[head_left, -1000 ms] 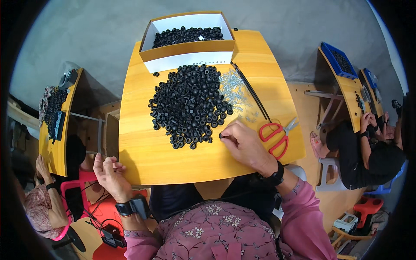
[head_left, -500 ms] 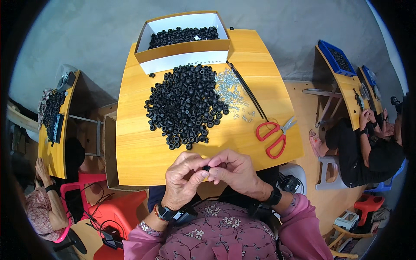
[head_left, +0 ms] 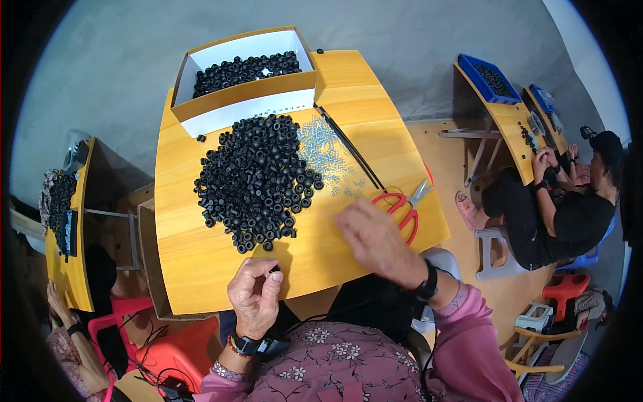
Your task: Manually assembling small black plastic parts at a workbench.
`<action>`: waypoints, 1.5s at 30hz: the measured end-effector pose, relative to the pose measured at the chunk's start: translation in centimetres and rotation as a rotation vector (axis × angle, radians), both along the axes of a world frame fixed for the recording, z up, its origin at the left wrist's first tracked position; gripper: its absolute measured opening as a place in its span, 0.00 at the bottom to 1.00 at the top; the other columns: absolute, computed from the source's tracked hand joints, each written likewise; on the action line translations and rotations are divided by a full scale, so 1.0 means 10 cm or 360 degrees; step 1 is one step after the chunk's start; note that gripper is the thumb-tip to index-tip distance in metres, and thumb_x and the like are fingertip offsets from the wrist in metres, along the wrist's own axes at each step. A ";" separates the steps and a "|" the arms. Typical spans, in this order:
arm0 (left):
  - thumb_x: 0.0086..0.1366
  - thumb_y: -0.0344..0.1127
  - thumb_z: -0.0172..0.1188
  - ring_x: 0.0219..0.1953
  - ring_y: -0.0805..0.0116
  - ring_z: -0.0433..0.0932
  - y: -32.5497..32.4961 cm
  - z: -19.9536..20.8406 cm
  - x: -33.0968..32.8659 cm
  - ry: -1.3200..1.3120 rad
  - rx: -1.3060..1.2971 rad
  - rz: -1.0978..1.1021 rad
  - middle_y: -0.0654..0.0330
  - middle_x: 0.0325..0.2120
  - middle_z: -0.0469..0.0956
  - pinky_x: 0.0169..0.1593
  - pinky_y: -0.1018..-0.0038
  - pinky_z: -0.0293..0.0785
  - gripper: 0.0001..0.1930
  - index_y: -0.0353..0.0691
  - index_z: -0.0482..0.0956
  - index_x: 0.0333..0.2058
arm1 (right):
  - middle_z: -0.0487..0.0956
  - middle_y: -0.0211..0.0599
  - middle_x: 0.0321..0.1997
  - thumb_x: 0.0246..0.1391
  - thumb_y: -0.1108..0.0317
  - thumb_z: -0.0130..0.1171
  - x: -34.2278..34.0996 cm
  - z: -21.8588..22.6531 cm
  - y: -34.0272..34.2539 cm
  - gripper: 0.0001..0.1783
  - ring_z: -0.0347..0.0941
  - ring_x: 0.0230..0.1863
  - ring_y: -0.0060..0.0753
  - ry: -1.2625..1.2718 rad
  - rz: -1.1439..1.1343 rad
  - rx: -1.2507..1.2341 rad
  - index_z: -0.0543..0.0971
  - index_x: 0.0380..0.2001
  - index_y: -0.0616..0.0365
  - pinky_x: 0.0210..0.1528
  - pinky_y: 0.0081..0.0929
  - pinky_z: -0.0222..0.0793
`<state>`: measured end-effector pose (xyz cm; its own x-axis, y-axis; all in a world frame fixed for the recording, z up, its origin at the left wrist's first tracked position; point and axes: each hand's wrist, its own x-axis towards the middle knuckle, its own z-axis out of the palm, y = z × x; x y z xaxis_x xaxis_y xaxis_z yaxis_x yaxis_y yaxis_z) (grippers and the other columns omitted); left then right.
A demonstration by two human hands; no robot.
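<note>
My left hand (head_left: 256, 295) is closed at the table's near edge, pinching a small black round cap (head_left: 274, 269) between thumb and forefinger. My right hand (head_left: 375, 240) is apart from it, over the table just left of the scissors; motion smears its fingers, so I cannot make out whether it holds anything. A large heap of black round caps (head_left: 251, 177) lies in front of my hands. Against its right side is a scatter of small silvery metal pieces (head_left: 323, 149), a little beyond my right hand.
Red-handled scissors (head_left: 410, 208) and two thin black rods (head_left: 351, 149) lie on the right of the table (head_left: 201, 278). A cardboard box (head_left: 248, 92) of black caps stands at the back. Other people work at side tables, one in a black shirt (head_left: 576, 214) on the right.
My hands have parted. The left keeps the black cap, while the right has moved away and forward over the table toward the metal pieces. The whole view has shifted and tilted a little.
</note>
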<state>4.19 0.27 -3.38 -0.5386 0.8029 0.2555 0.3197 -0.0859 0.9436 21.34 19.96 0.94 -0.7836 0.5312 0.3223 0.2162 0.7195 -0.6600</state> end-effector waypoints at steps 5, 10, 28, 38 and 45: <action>0.66 0.29 0.63 0.29 0.76 0.71 0.04 0.08 0.01 0.0066 -0.0001 0.0039 0.62 0.30 0.76 0.34 0.79 0.67 0.07 0.31 0.78 0.39 | 0.74 0.41 0.33 0.54 0.76 0.61 -0.12 0.01 0.45 0.09 0.75 0.36 0.48 -0.0213 -0.0231 0.0517 0.79 0.39 0.60 0.37 0.40 0.72; 0.66 0.28 0.64 0.30 0.76 0.71 0.05 0.11 0.02 0.0028 -0.0008 0.0041 0.60 0.30 0.76 0.34 0.78 0.68 0.07 0.31 0.78 0.38 | 0.75 0.41 0.33 0.52 0.75 0.62 -0.24 -0.04 0.52 0.09 0.75 0.35 0.47 -0.0356 -0.0140 0.0532 0.80 0.38 0.59 0.35 0.39 0.71; 0.63 0.26 0.65 0.29 0.70 0.74 0.08 0.11 0.01 0.0115 -0.0034 0.0058 0.56 0.30 0.78 0.35 0.76 0.71 0.07 0.31 0.79 0.38 | 0.76 0.39 0.34 0.52 0.75 0.63 -0.07 0.06 0.48 0.09 0.78 0.35 0.45 -0.0197 -0.0115 0.0295 0.82 0.39 0.57 0.35 0.36 0.73; 0.65 0.27 0.64 0.31 0.73 0.73 0.07 0.10 0.01 0.0071 -0.0038 0.0046 0.58 0.32 0.78 0.35 0.78 0.70 0.06 0.30 0.78 0.38 | 0.74 0.37 0.31 0.50 0.71 0.65 -0.14 0.07 0.44 0.06 0.76 0.33 0.43 -0.0403 -0.0042 0.0491 0.80 0.33 0.56 0.33 0.37 0.72; 0.65 0.28 0.64 0.31 0.73 0.74 0.06 0.11 0.00 0.0033 -0.0038 0.0030 0.58 0.32 0.78 0.36 0.78 0.70 0.07 0.31 0.78 0.38 | 0.74 0.39 0.32 0.52 0.72 0.65 -0.10 0.18 0.36 0.05 0.76 0.33 0.46 -0.0214 -0.0097 0.0287 0.80 0.32 0.58 0.33 0.39 0.71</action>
<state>4.19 0.87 -2.29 -0.5486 0.7985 0.2479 0.3407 -0.0573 0.9384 20.37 23.58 2.74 -0.7942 0.5218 0.3113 0.3400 0.8062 -0.4841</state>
